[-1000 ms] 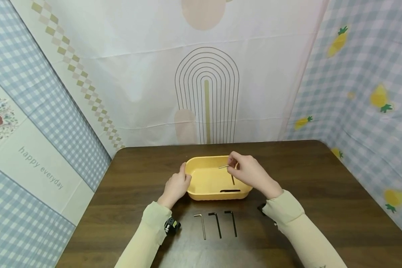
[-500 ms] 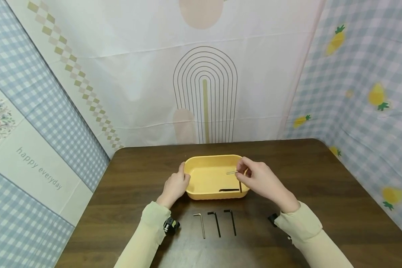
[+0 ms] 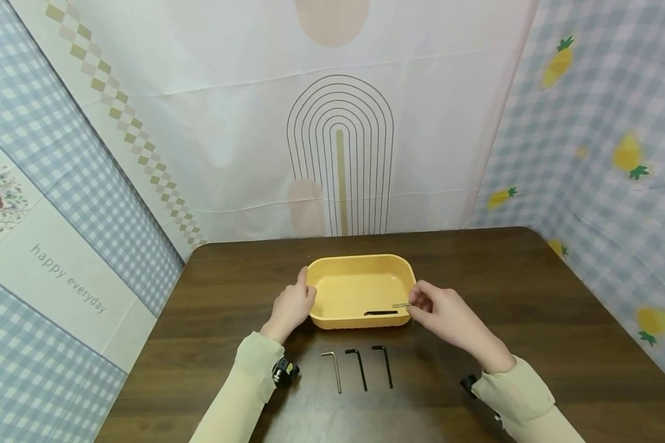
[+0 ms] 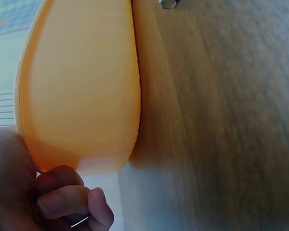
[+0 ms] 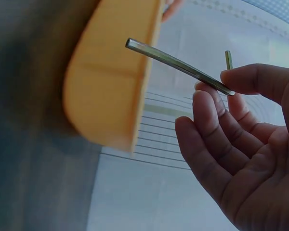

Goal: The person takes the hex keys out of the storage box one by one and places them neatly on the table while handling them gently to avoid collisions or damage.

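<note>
My left hand [image 3: 292, 307] grips the left end of a yellow plastic tray [image 3: 360, 258], its thumb over the rim. In the left wrist view, several fingers [image 4: 62, 199] are curled beside the tray's end wall. Above the tray's front right corner, my right hand [image 3: 449, 314] pinches a silver hex key [image 3: 401, 305] between thumb and fingertips. Both arms of that hex key [image 5: 178, 65] show in the right wrist view, the bend hidden by the fingers. A black hex key [image 3: 381, 312] lies inside the tray along its front wall.
On the dark wooden table [image 3: 233, 271], in front of the tray, three hex keys lie in a row: a silver one [image 3: 336, 372], a black one [image 3: 361, 370] and another black one [image 3: 387, 367]. A patterned cloth [image 3: 244, 154] hangs behind the table.
My right hand has moved right and towards me with the silver hex key, from above the tray's inside to its front right corner. My left hand has kept its hold on the tray.
</note>
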The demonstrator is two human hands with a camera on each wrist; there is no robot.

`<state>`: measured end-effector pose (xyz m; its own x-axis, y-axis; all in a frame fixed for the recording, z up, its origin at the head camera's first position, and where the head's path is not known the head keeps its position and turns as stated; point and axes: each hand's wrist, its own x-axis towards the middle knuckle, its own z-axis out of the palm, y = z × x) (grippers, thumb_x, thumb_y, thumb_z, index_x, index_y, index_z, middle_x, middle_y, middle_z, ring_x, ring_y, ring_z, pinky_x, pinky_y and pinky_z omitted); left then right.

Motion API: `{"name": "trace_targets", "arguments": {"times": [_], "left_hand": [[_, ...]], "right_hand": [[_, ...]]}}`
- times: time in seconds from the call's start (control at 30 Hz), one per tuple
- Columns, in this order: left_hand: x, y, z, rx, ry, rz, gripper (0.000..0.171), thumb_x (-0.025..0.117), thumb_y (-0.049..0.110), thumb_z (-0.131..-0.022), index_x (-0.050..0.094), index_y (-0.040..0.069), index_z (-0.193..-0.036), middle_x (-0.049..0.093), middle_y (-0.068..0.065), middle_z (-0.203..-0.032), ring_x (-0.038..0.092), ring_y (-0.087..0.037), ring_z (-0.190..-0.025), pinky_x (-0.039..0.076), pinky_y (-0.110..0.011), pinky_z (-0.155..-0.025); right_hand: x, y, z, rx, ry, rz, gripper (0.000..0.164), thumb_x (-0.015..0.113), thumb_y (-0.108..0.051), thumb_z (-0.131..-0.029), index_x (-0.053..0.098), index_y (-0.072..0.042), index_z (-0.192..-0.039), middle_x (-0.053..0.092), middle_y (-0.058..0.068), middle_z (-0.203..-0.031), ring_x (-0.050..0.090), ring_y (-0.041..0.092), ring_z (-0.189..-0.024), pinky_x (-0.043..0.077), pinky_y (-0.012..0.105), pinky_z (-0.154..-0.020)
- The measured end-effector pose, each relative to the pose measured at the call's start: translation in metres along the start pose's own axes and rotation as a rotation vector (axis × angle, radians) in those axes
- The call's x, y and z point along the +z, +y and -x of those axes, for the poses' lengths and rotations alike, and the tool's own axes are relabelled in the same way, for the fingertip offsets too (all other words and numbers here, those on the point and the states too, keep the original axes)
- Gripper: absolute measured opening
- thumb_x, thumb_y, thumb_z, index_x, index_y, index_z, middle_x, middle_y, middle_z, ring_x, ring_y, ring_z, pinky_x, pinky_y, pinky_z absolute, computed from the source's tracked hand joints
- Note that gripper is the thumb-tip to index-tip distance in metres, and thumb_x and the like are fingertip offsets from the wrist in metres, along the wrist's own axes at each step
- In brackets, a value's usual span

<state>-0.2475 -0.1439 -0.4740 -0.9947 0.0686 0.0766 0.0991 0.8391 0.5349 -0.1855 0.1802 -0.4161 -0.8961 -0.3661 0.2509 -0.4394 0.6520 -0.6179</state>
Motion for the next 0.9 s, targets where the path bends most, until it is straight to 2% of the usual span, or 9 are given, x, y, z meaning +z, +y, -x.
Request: {"name": "trace_targets", "arguments": {"times": [0.53,0.9], "left_hand": [[-0.001,0.000,0.000,0.005,0.008,0.011,0.059,0.043,0.021,-0.103,0.029,0.001,-0.156,0.048,-0.004,-0.058,0.042,-0.018,-0.045,0.033,-0.032,-0.045],[0.001,0.000,0.001,0.007,0.007,0.007,0.058,0.043,0.022,-0.103,0.030,0.002,-0.156,0.049,-0.004,-0.060,0.045,-0.020,-0.047,0.034,-0.033,-0.046]], "right_hand": [[0.021,0.021,0.014,0.080,-0.130,0.014,0.012,0.071,-0.011,-0.089,0.060,-0.013,-0.089,0.058,-0.007,-0.073,0.049,0.008,-0.060,0.042,0.026,-0.055],[0.030,0.027,0.015,0.119,-0.161,0.045,0.010,0.069,-0.012,-0.086,0.059,-0.014,-0.085,0.054,-0.007,-0.068,0.047,0.009,-0.055,0.040,0.026,-0.054]]}}
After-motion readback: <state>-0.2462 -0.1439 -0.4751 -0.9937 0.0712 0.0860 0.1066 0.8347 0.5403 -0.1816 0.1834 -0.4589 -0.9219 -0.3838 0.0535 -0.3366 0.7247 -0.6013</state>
